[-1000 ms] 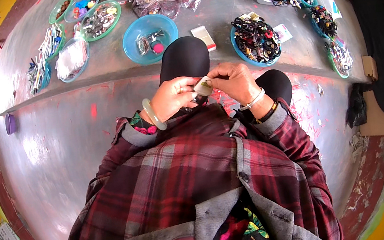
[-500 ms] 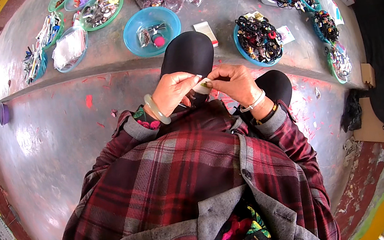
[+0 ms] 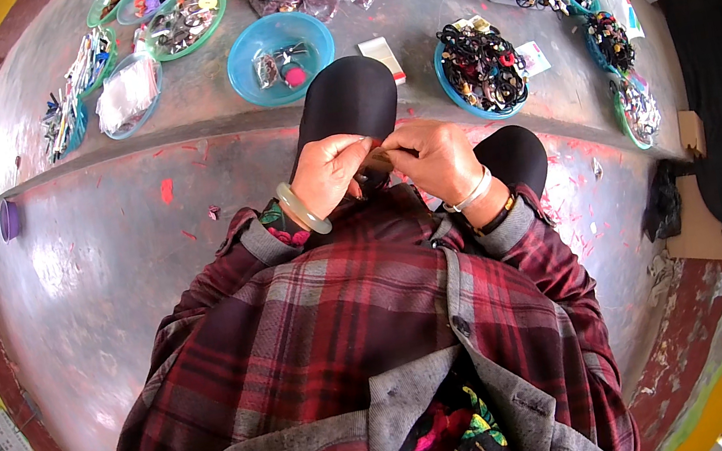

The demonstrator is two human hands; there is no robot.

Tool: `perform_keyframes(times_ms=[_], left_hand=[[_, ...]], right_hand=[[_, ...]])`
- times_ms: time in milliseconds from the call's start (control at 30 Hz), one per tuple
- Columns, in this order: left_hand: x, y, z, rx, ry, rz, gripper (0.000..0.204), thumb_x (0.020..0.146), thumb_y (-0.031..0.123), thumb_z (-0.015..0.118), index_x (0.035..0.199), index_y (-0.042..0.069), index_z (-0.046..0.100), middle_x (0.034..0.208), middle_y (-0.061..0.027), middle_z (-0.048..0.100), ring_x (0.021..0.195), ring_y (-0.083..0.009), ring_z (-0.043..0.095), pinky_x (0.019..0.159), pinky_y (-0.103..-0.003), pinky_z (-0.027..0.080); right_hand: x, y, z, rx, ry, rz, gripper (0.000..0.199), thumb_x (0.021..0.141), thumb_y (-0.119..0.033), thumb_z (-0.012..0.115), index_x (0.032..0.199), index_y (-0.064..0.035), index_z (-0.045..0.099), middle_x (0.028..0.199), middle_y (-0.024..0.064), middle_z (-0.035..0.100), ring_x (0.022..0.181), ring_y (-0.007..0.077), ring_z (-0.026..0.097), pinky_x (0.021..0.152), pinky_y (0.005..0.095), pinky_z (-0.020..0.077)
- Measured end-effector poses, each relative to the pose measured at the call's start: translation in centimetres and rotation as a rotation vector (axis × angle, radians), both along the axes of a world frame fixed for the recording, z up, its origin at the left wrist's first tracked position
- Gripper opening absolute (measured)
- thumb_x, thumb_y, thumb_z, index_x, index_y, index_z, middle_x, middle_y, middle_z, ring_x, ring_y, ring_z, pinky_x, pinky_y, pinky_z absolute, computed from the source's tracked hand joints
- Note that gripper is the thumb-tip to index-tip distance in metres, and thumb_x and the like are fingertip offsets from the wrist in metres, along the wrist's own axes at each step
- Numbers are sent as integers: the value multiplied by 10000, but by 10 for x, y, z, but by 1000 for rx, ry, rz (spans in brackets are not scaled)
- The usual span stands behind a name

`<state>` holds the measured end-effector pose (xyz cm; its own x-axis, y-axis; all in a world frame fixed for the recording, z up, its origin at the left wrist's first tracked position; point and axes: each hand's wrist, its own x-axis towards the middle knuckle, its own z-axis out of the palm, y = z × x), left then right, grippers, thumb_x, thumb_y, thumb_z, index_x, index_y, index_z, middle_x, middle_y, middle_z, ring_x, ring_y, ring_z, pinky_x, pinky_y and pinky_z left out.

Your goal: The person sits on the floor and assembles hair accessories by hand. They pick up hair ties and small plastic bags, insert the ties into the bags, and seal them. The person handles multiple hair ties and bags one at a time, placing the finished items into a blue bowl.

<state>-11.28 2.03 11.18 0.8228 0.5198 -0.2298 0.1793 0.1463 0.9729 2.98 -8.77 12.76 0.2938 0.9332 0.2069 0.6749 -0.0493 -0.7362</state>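
My left hand (image 3: 329, 172) and right hand (image 3: 437, 157) met above my knees, fingertips pinched shut together on a small brownish piece (image 3: 377, 162), too small to make out. Beyond them, near the ledge's (image 3: 202, 118) front edge, sat a blue bowl (image 3: 245, 60) of oddments.

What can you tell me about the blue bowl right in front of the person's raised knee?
The blue bowl is a shallow, round dish, plastic by its look, standing upright on the grey ledge just beyond the black-clad knee. It holds only a few small things near its middle: a clear packet, some dark metal-looking pieces and a small pink-red round bit. Most of its floor is bare. Neither hand touches it; a small white box lies apart to its right.
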Motion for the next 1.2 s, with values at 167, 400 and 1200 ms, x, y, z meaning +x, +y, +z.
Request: perform_keyframes(times_ms=[167, 400, 1200], left_hand=[[-1, 2, -7, -9, 9, 14, 225, 866, 172, 519, 930, -24, 610, 672, -26, 576, 451, -61, 494, 390, -179, 398], [-2, 1, -8, -62, 9, 1, 214, 861, 164, 525, 923, -22, 611, 715, -30, 595, 483, -48, 500, 391, -169, 392], [-1, 0, -5, -22, 32, 46, 213, 862, 150, 501, 903, -29, 610, 673, -23, 573, 447, -42, 459, 391, -171, 354]], right_hand=[[-3, 4, -9, -3, 75, -35, 76, 695, -112, 568, 743, -79, 617, 681, 127, 592, 634, 312, 583, 541, 368, 460], [-2, 4, -9, -51, 34, -16, 87, 689, -120, 560, 744, -91, 621, 675, 136, 589, 632, 317, 580, 546, 376, 460], [-3, 11, -12, -82, -48, 27, 111, 687, -50, 546, 766, -52, 624, 707, 105, 611, 649, 257, 601, 575, 319, 468]])
